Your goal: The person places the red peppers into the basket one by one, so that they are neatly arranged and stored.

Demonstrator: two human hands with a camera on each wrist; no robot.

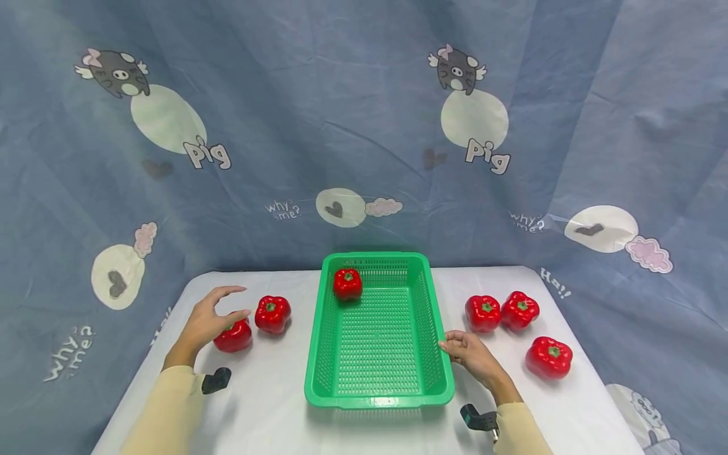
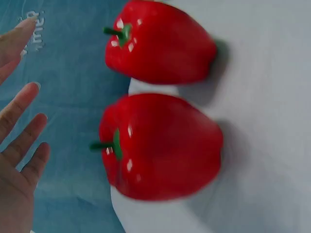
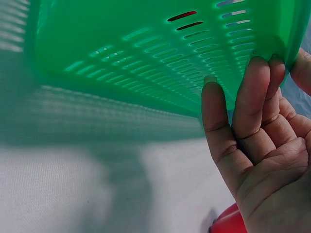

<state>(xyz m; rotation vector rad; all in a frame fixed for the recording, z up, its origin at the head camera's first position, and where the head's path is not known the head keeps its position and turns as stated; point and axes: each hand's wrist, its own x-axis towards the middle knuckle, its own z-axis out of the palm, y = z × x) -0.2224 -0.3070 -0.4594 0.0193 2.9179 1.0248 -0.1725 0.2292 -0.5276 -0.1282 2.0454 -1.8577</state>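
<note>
My left hand (image 1: 203, 323) hovers above a red bell pepper (image 1: 234, 338) on the left, fingers and thumb spread apart and holding nothing. A second red bell pepper (image 1: 273, 315) sits just to its right. In the left wrist view the hand (image 2: 22, 150) is apart from both peppers. With the thumb over the rim and fingers against the outer wall, my right hand (image 1: 476, 361) grips the right side of a green plastic basket (image 1: 378, 402). The right wrist view shows those fingertips (image 3: 214, 92) on the slotted wall. One red bell pepper (image 1: 347, 285) lies in the basket's far left corner.
On the right, two red bell peppers (image 1: 483, 313) stand side by side, with another pepper (image 1: 548, 358) nearer the front. A white table (image 1: 267, 392) carries everything. Behind it hangs a blue printed cloth (image 1: 364, 126).
</note>
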